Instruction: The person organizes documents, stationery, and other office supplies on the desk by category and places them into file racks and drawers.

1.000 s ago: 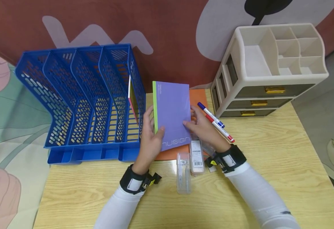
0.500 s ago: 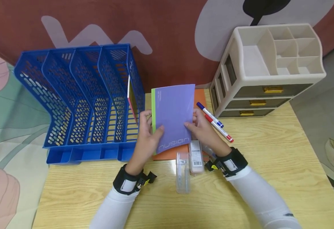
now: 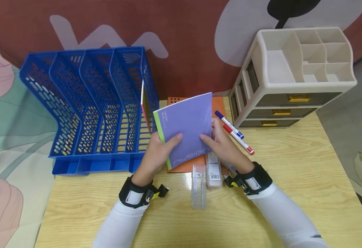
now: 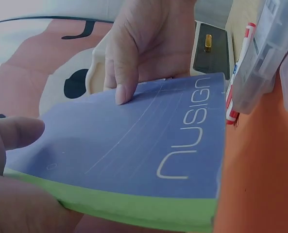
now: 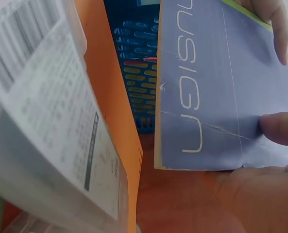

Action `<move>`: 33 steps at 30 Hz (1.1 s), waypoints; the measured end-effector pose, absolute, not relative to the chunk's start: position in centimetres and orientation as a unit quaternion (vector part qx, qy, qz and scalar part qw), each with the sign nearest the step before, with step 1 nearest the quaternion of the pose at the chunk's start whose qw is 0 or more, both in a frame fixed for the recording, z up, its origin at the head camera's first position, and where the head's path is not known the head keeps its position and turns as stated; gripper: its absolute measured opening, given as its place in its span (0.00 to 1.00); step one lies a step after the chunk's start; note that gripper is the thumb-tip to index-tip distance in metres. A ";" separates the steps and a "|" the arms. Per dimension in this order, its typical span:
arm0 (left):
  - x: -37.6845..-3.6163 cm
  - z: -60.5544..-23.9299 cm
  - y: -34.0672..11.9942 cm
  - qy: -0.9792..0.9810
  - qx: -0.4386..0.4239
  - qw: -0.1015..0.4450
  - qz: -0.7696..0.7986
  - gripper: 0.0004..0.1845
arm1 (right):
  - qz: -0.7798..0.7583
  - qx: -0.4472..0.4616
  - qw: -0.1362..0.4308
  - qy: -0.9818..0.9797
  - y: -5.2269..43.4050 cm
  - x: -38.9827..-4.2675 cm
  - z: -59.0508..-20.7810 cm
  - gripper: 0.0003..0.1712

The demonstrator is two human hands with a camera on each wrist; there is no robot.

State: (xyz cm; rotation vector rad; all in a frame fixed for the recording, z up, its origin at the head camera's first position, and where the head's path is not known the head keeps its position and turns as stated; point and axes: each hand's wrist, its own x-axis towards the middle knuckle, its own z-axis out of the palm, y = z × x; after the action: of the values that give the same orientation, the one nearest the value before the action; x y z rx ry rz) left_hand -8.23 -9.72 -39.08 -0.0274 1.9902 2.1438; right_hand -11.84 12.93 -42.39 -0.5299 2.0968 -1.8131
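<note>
A purple notebook (image 3: 187, 124) with a green spine strip and "nusign" printed on its cover is held up between both hands over an orange flat item (image 3: 187, 164). My left hand (image 3: 157, 151) grips its spine side, thumb on the cover and fingers behind. On the opposite edge my right hand (image 3: 225, 144) pinches it the same way, thumb on the cover. In the left wrist view the notebook (image 4: 134, 145) bows slightly, and the right wrist view shows a crease across the cover near the lettering. The fingers behind the notebook are mostly hidden.
A blue file rack (image 3: 91, 162) stands left, a thin red-edged book (image 3: 145, 113) in its rightmost slot. Right are a blue marker (image 3: 229, 124), a red marker (image 3: 238, 138) and a white drawer organizer (image 3: 292, 86). Clear plastic cases (image 3: 198, 193) lie in front.
The notebook has tilted, its top left corner swinging down and left towards the rack. My left hand has moved slightly down and left with it; the right hand keeps its hold.
</note>
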 end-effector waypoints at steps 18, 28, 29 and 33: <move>-6.6 -38.4 -9.5 0.783 0.074 0.032 0.617 0.18 | -0.662 -0.222 0.125 0.705 12.6 -11.5 -42.0 0.45; -4.8 -37.4 -10.1 0.791 0.155 -0.066 0.588 0.15 | -0.616 -0.220 0.115 0.748 15.3 -10.5 -42.7 0.28; -4.7 -37.3 -10.2 0.791 0.155 -0.071 0.587 0.15 | -0.615 -0.223 0.112 0.748 15.6 -10.3 -42.8 0.26; -4.4 -37.1 -11.0 0.795 0.156 -0.101 0.578 0.14 | -0.594 -0.227 0.104 0.765 17.0 -9.7 -42.8 0.24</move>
State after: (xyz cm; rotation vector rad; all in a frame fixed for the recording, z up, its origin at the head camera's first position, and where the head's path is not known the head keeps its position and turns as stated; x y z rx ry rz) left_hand -4.37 -10.95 -37.09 0.5238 2.6700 1.9430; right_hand -9.69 16.97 -42.79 -0.6681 2.2568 -1.7506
